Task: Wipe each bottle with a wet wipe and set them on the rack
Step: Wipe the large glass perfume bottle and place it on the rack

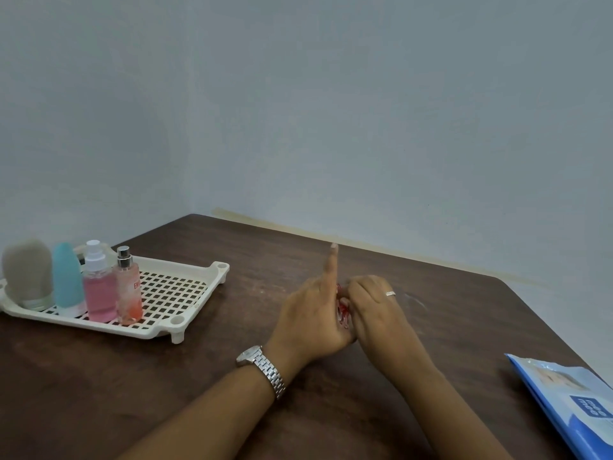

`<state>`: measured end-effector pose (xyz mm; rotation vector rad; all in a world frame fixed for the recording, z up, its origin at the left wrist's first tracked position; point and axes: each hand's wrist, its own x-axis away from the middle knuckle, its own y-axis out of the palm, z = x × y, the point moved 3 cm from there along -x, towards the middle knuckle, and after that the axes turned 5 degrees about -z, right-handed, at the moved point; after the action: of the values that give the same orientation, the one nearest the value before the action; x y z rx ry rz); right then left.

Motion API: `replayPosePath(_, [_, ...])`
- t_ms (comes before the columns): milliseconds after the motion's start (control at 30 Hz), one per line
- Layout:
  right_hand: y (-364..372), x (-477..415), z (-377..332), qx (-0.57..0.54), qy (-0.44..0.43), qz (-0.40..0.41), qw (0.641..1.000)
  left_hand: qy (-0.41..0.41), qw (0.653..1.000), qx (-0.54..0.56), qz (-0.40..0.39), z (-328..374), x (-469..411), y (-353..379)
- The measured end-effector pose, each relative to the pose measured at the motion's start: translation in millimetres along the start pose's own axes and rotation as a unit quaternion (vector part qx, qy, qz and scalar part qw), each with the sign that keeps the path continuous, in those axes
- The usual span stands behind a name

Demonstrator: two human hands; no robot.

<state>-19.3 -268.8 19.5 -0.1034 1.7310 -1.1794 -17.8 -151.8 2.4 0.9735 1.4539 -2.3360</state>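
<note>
The left hand (pixel 311 315), forefinger raised, and the curled right hand (pixel 376 307) clasp a small red-marked bottle (pixel 343 310) between them mid-tabletop (pixel 464 313), open wood around, the rack (pixel 199 308) of standing bottles (pixel 99 290) far left, a wipe pack (pixel 570 403) overhanging the right edge.

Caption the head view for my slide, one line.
Left hand and right hand grip a small red-and-clear bottle at the table; four bottles stand on the white rack.

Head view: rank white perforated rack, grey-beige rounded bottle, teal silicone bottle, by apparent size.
1. White perforated rack
2. grey-beige rounded bottle
3. teal silicone bottle
Bottles look equally tall; the grey-beige one is clearly wider.
</note>
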Motion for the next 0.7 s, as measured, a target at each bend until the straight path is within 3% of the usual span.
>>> replayPosePath(67, [1, 1, 3, 0.006, -0.004, -0.012, 1.000, -0.020, 0.999, 0.028, -0.008, -1, 0, 1])
replayPosePath(133, [6, 2, 9, 0.014, 0.048, -0.041, 0.998, -0.007, 1.000, 0.015, -0.008, 1, -1, -1])
replayPosePath(367, [8, 6, 25, -0.125, 0.248, -0.091, 0.956, 0.157, 0.978, -0.134, 0.026, 8, 0, 2])
replayPosePath(500, [12, 8, 28, -0.311, 0.408, -0.114, 0.851, 0.181, 0.969, -0.168, 0.028, 9, -1, 2])
replayPosePath(567, [11, 9, 25, -0.366, 0.441, -0.112, 0.811, 0.171, 0.970, -0.173, 0.027, 9, -1, 1])
replayPosePath(633, [10, 9, 22, -0.368, 0.443, -0.091, 0.813, 0.157, 0.973, -0.166, 0.023, 9, -1, 0])
replayPosePath(700, [9, 8, 17, -0.331, 0.413, -0.046, 0.847, 0.134, 0.981, -0.139, 0.019, 7, -1, -2])
